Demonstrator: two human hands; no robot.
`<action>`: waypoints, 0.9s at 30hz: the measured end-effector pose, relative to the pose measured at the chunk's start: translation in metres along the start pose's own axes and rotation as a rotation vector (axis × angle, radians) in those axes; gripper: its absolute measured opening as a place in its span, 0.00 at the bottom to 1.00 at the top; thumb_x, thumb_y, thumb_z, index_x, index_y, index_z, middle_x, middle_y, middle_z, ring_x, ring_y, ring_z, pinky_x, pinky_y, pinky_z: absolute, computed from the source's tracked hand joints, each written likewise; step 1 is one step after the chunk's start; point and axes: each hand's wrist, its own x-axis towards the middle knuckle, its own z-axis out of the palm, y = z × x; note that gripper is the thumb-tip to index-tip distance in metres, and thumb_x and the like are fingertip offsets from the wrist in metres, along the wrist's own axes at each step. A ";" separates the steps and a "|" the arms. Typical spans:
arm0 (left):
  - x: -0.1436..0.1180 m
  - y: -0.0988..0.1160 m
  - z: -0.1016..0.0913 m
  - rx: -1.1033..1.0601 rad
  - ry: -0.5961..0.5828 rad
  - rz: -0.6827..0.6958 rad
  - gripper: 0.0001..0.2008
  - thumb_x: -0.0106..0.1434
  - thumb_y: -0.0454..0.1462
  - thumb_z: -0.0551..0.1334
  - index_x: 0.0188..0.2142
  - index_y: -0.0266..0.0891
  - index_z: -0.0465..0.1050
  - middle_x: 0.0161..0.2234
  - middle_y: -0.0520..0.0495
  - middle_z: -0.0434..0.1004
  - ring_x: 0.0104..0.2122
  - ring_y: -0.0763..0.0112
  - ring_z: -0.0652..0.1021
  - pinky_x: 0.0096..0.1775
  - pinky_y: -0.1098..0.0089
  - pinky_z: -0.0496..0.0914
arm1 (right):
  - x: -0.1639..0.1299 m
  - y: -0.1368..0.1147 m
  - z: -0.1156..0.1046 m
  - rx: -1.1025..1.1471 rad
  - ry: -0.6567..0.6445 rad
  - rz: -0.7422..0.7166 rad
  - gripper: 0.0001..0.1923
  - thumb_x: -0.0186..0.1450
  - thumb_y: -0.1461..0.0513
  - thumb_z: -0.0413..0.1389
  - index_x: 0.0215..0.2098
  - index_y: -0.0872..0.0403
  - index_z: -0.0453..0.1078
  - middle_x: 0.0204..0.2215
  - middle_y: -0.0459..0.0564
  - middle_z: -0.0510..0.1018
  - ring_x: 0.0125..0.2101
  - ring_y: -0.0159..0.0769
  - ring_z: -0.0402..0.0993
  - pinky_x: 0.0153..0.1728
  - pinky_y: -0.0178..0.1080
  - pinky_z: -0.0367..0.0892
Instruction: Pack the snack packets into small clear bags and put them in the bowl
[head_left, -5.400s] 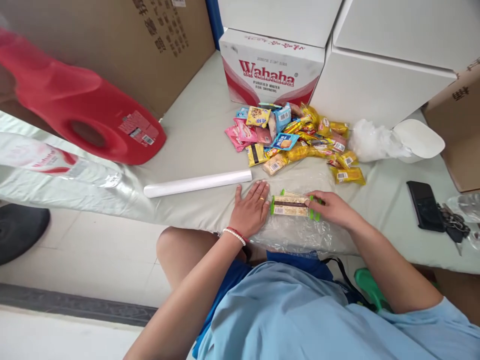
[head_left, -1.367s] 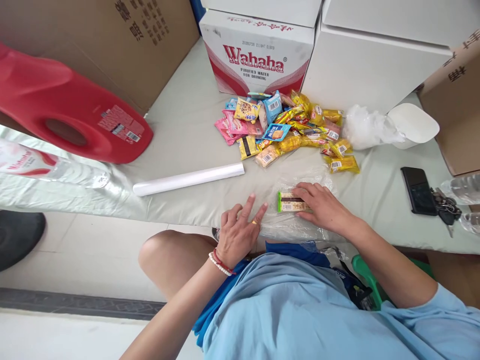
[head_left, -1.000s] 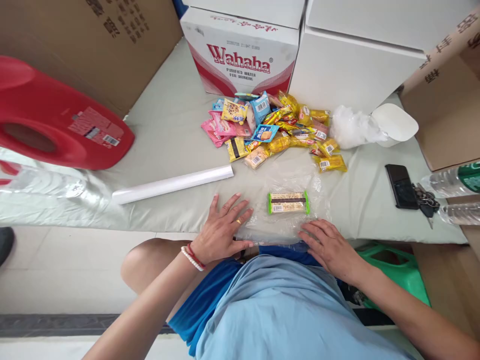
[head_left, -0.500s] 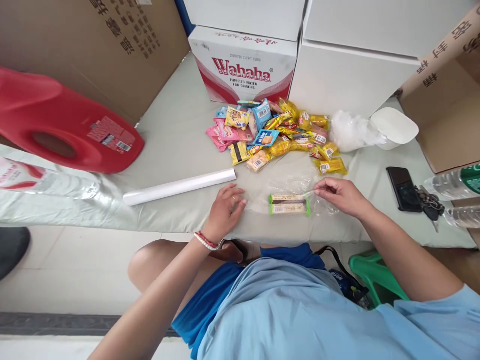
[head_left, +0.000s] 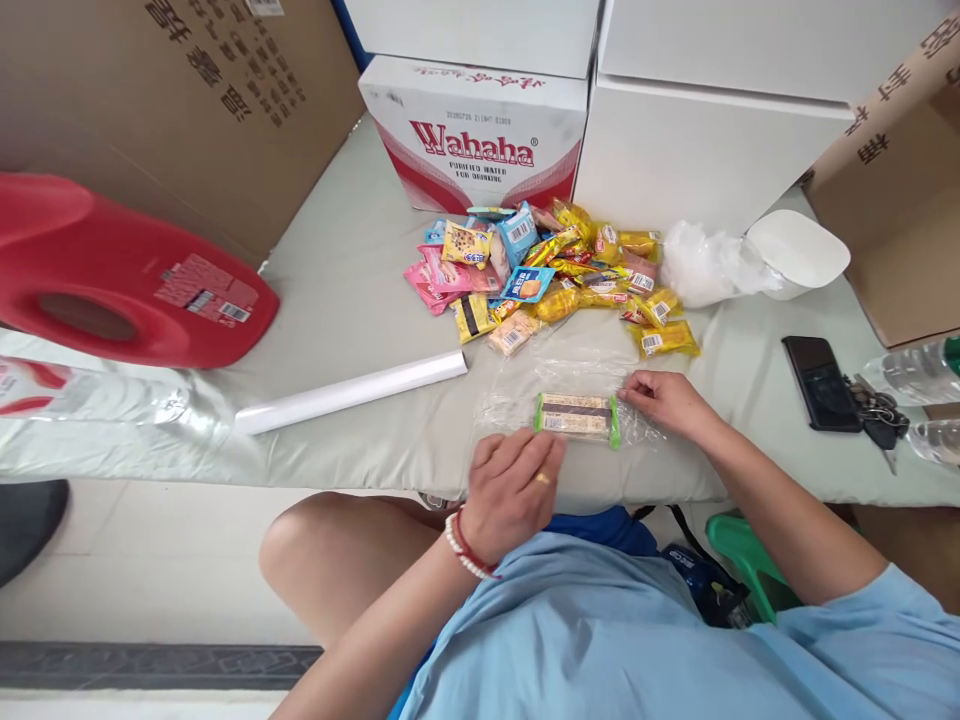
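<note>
A clear plastic bag (head_left: 510, 405) is spread flat near the table's front edge. On or inside it, which I cannot tell, lie biscuit packs with green ends (head_left: 577, 415). The fingers of my right hand (head_left: 664, 402) pinch the bag's right side, beside the packs. At its near left corner is my left hand (head_left: 514, 490), back up, its fingers loosely bent over the film and slightly apart. The fingertips are partly hidden. Farther back sits a heap of small wrapped snacks (head_left: 525, 285) in yellow, pink and blue.
A white paper roll (head_left: 352, 392) lies to the left, near a red jug (head_left: 127, 280) and a water bottle (head_left: 97, 390). White boxes (head_left: 480, 130) stand behind. At right are crumpled plastic bags (head_left: 701, 265), a white tub (head_left: 799, 250), a phone (head_left: 821, 383) and keys (head_left: 885, 420).
My left hand has moved right and nearer to me, to the bag's near corner, its fingers now more bent. The bag looks more spread out, and the green-ended packs lie closer together.
</note>
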 end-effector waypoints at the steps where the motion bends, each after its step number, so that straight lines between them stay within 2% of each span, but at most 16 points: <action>1: 0.008 0.004 0.008 -0.005 -0.099 -0.002 0.21 0.71 0.33 0.56 0.60 0.45 0.72 0.53 0.43 0.81 0.53 0.59 0.77 0.50 0.57 0.65 | 0.000 0.001 -0.001 -0.020 -0.012 0.004 0.19 0.66 0.48 0.54 0.30 0.53 0.74 0.22 0.44 0.74 0.24 0.33 0.65 0.27 0.35 0.57; 3: 0.024 0.003 0.023 0.017 -0.245 -0.068 0.20 0.73 0.33 0.53 0.61 0.43 0.73 0.58 0.42 0.80 0.53 0.57 0.76 0.48 0.56 0.66 | 0.001 0.000 -0.007 -0.087 -0.061 0.007 0.17 0.66 0.49 0.55 0.32 0.53 0.75 0.24 0.45 0.76 0.25 0.34 0.68 0.28 0.35 0.58; 5: 0.034 -0.002 0.035 0.041 -0.336 -0.106 0.19 0.74 0.34 0.52 0.58 0.43 0.75 0.59 0.43 0.79 0.51 0.56 0.76 0.45 0.55 0.66 | 0.004 -0.005 -0.018 -0.202 -0.043 -0.033 0.15 0.67 0.51 0.55 0.35 0.53 0.76 0.30 0.49 0.79 0.30 0.38 0.72 0.33 0.37 0.63; 7: 0.038 -0.006 0.041 0.059 -0.378 -0.094 0.18 0.75 0.34 0.52 0.58 0.43 0.75 0.60 0.43 0.78 0.49 0.56 0.76 0.44 0.55 0.66 | 0.012 -0.014 -0.028 -0.332 0.084 -0.111 0.17 0.70 0.51 0.55 0.42 0.54 0.78 0.39 0.55 0.81 0.41 0.45 0.74 0.42 0.41 0.66; 9: 0.037 -0.008 0.041 0.078 -0.378 -0.068 0.18 0.75 0.34 0.52 0.58 0.43 0.75 0.60 0.44 0.78 0.49 0.57 0.76 0.44 0.55 0.65 | 0.024 -0.026 -0.032 -0.415 0.184 -0.182 0.21 0.72 0.50 0.53 0.51 0.55 0.77 0.47 0.60 0.79 0.49 0.52 0.71 0.50 0.47 0.65; 11: 0.033 -0.007 0.041 0.091 -0.361 -0.046 0.18 0.75 0.34 0.52 0.58 0.42 0.74 0.60 0.44 0.77 0.50 0.57 0.75 0.44 0.56 0.65 | 0.040 -0.038 -0.030 -0.430 0.159 -0.212 0.26 0.72 0.49 0.54 0.59 0.57 0.73 0.50 0.62 0.78 0.53 0.54 0.69 0.54 0.48 0.64; 14: 0.030 -0.007 0.042 0.088 -0.352 -0.040 0.18 0.75 0.34 0.53 0.59 0.42 0.74 0.61 0.44 0.77 0.52 0.58 0.75 0.44 0.56 0.65 | 0.066 -0.054 -0.018 -0.383 0.002 -0.181 0.31 0.65 0.50 0.63 0.61 0.58 0.71 0.46 0.59 0.80 0.47 0.49 0.72 0.47 0.42 0.65; 16: 0.028 -0.007 0.043 0.076 -0.361 -0.045 0.19 0.75 0.34 0.53 0.60 0.43 0.73 0.62 0.44 0.76 0.52 0.58 0.76 0.44 0.56 0.66 | 0.080 -0.060 -0.013 -0.300 -0.108 -0.112 0.25 0.63 0.55 0.65 0.55 0.57 0.75 0.36 0.52 0.80 0.36 0.40 0.73 0.38 0.37 0.63; 18: 0.028 -0.007 0.044 0.067 -0.367 -0.048 0.19 0.75 0.33 0.53 0.61 0.44 0.73 0.62 0.44 0.76 0.53 0.58 0.76 0.45 0.56 0.66 | 0.087 -0.064 -0.013 -0.181 -0.171 -0.067 0.14 0.63 0.59 0.63 0.45 0.57 0.77 0.26 0.44 0.75 0.27 0.33 0.68 0.31 0.34 0.59; 20: 0.028 -0.007 0.045 0.060 -0.365 -0.049 0.20 0.74 0.33 0.53 0.61 0.44 0.73 0.63 0.44 0.75 0.54 0.58 0.76 0.45 0.57 0.66 | 0.083 -0.071 -0.017 -0.062 -0.174 -0.100 0.09 0.63 0.59 0.61 0.38 0.56 0.77 0.21 0.40 0.69 0.23 0.29 0.63 0.27 0.33 0.55; 23: 0.028 -0.005 0.046 0.043 -0.354 -0.047 0.19 0.74 0.33 0.54 0.61 0.43 0.73 0.63 0.43 0.75 0.54 0.58 0.76 0.45 0.57 0.67 | 0.057 -0.085 -0.019 0.051 -0.156 -0.217 0.11 0.64 0.56 0.59 0.37 0.55 0.77 0.18 0.37 0.65 0.21 0.28 0.59 0.26 0.32 0.53; 25: 0.029 -0.005 0.047 0.025 -0.353 -0.060 0.18 0.73 0.32 0.55 0.58 0.41 0.75 0.60 0.41 0.78 0.53 0.58 0.77 0.45 0.56 0.68 | 0.031 -0.095 -0.012 0.064 -0.181 -0.309 0.12 0.67 0.58 0.56 0.42 0.55 0.79 0.20 0.39 0.69 0.22 0.29 0.62 0.27 0.32 0.56; 27: 0.030 -0.007 0.046 -0.016 -0.353 -0.095 0.15 0.72 0.31 0.56 0.50 0.40 0.80 0.52 0.40 0.83 0.51 0.57 0.79 0.47 0.55 0.70 | 0.005 -0.100 0.002 0.022 -0.199 -0.434 0.16 0.69 0.62 0.53 0.50 0.54 0.79 0.28 0.44 0.79 0.28 0.32 0.70 0.33 0.34 0.64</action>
